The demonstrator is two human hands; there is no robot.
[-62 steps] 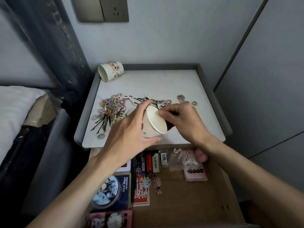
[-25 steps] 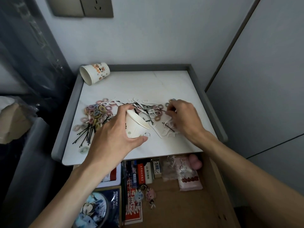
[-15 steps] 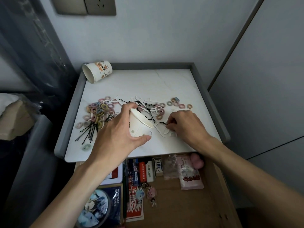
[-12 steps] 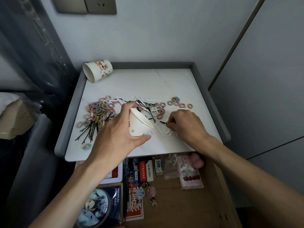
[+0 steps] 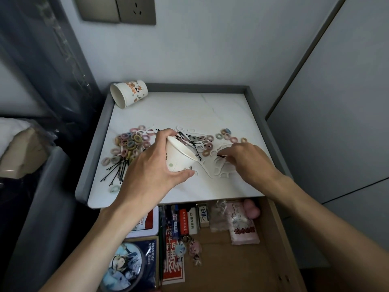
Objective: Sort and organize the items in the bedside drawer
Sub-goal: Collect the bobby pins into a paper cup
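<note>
Little has changed: the left hand [image 5: 151, 171] still grips the tilted paper cup [image 5: 179, 159], contents unclear from here; the right hand [image 5: 250, 163] pinches a black hairpin [image 5: 222, 157].

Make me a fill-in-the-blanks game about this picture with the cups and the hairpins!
1. The left hand holds a tilted paper ____.
2. The right hand pinches a thin hairpin whose colour is ____.
3. The other cup, at the back, lies on its ____.
4. The drawer at the front is ____.

Missing words: cup, black, side, open.
</note>
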